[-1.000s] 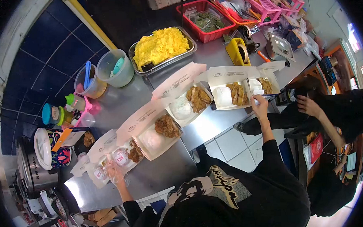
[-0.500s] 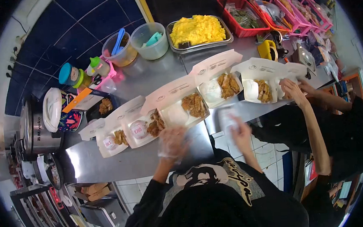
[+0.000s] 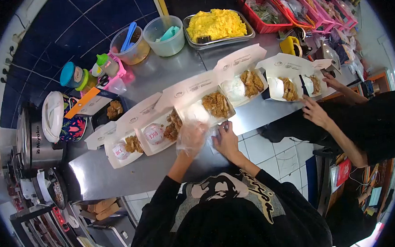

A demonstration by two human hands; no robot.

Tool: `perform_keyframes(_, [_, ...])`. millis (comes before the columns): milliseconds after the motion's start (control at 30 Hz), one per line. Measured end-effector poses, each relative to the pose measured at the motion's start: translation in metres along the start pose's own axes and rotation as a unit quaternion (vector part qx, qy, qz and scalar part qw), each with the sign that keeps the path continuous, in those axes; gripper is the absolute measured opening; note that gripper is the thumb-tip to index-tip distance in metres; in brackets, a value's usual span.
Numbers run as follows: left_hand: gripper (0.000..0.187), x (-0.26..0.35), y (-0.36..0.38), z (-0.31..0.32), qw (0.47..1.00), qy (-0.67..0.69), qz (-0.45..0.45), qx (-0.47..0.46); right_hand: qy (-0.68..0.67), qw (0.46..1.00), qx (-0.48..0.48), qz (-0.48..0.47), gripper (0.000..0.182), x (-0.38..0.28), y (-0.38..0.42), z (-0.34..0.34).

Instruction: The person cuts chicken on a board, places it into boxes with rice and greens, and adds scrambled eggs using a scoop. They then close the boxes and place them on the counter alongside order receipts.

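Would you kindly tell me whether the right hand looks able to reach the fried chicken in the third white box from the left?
Probably yes: the right hand is just in front of that box, whose lid stands open behind the fried chicken, and nothing visible blocks the way.

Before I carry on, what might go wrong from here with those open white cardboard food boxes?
1. The left hand, in a clear plastic glove, is right by the third open white cardboard box from the left; it may knock the box or its pale mound.
2. That box and the second box are crowded together, so a nudge might shift both.
3. A co-worker's hand is close to the fifth box; a bump could spill it.
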State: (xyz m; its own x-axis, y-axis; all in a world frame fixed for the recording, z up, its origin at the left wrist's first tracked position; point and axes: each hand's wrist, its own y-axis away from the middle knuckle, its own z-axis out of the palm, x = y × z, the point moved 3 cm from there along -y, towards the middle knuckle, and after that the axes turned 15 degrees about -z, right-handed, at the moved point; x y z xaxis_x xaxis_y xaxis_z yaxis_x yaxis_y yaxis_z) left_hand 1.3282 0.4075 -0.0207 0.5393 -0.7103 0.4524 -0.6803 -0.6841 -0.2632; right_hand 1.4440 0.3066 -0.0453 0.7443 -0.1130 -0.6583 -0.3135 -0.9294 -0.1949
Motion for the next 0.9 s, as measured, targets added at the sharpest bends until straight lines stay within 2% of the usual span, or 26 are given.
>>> perform_keyframes(33, [0.018,0.007,0.004,-0.005,1.0,-0.027,0.003,0.004,0.086,0.996,0.001,0.001,0.034,-0.005,-0.007,-0.006])
perform_keyframes(67, [0.019,0.012,0.006,-0.009,0.999,-0.053,0.007,0.007,0.1,0.989,0.082,-0.074,0.031,-0.013,-0.01,-0.025])
perform_keyframes(100, [0.019,0.016,0.002,-0.012,0.999,-0.049,0.015,0.012,0.106,0.988,0.088,-0.074,0.031,-0.007,-0.017,-0.041])
perform_keyframes(167, [0.025,0.022,-0.003,-0.014,0.999,0.031,-0.042,-0.016,-0.026,0.998,0.04,-0.034,0.025,0.011,-0.035,-0.074])
perform_keyframes(200, [0.033,0.021,0.0,-0.018,0.997,0.047,-0.066,-0.006,-0.046,0.996,0.068,-0.041,0.021,0.013,-0.057,-0.104])
perform_keyframes(233, [0.033,0.024,0.002,-0.022,0.997,0.049,-0.067,-0.002,-0.067,0.992,0.095,-0.05,0.019,0.012,-0.089,-0.138])
perform_keyframes(267, [0.036,0.027,0.0,-0.028,0.993,0.081,-0.083,0.016,-0.039,0.986,0.136,-0.093,0.022,0.008,-0.124,-0.171])
perform_keyframes(300, [0.04,0.03,-0.004,-0.033,0.988,0.114,-0.095,0.036,0.063,0.97,0.148,-0.181,0.027,0.037,-0.164,-0.194])
perform_keyframes(333, [0.041,0.035,-0.006,-0.038,0.987,0.111,-0.097,0.058,0.036,0.964,0.18,-0.191,0.028,0.033,-0.209,-0.23])
perform_keyframes(367, [0.043,0.036,-0.005,-0.041,0.986,0.107,-0.101,0.081,0.043,0.948,0.217,-0.23,0.03,0.064,-0.254,-0.252])
perform_keyframes(433, [0.042,0.032,-0.002,-0.037,0.98,0.085,-0.118,0.135,0.159,0.953,0.194,-0.171,0.033,0.132,-0.343,-0.289])
perform_keyframes(467, [0.041,0.031,0.002,-0.038,0.978,0.048,-0.151,0.137,0.159,0.951,0.197,-0.178,0.033,0.184,-0.38,-0.3])
perform_keyframes(533, [0.039,0.031,0.01,-0.04,0.967,0.025,-0.199,0.159,0.283,0.948,0.039,-0.143,0.045,0.285,-0.447,-0.295])
perform_keyframes(567, [0.037,0.031,0.013,-0.04,0.96,0.04,-0.212,0.179,0.28,0.947,0.043,-0.151,0.045,0.301,-0.459,-0.29])
perform_keyframes(633, [0.035,0.033,0.03,-0.038,0.946,-0.009,-0.287,0.149,0.408,0.911,-0.051,-0.031,0.063,0.337,-0.463,-0.266])
perform_keyframes(667, [0.035,0.036,0.034,-0.035,0.946,-0.017,-0.289,0.149,0.4,0.915,-0.051,-0.034,0.063,0.349,-0.472,-0.254])
perform_keyframes(733, [0.034,0.04,0.042,-0.029,0.91,-0.042,-0.373,0.179,0.301,0.936,-0.161,0.084,0.077,0.384,-0.479,-0.224])
perform_keyframes(767, [0.034,0.041,0.039,-0.025,0.908,-0.047,-0.378,0.172,0.296,0.936,-0.169,0.085,0.077,0.411,-0.488,-0.21])
perform_keyframes(833, [0.034,0.046,0.041,-0.017,0.898,-0.053,-0.406,0.164,0.313,0.941,-0.125,0.04,0.075,0.463,-0.505,-0.194])
perform_keyframes(867, [0.034,0.049,0.035,-0.016,0.897,-0.053,-0.407,0.162,0.203,0.976,-0.081,-0.008,0.066,0.438,-0.502,-0.21])
perform_keyframes(900, [0.034,0.05,0.023,-0.015,0.911,-0.034,-0.377,0.163,0.202,0.976,-0.077,-0.009,0.066,0.416,-0.5,-0.227])
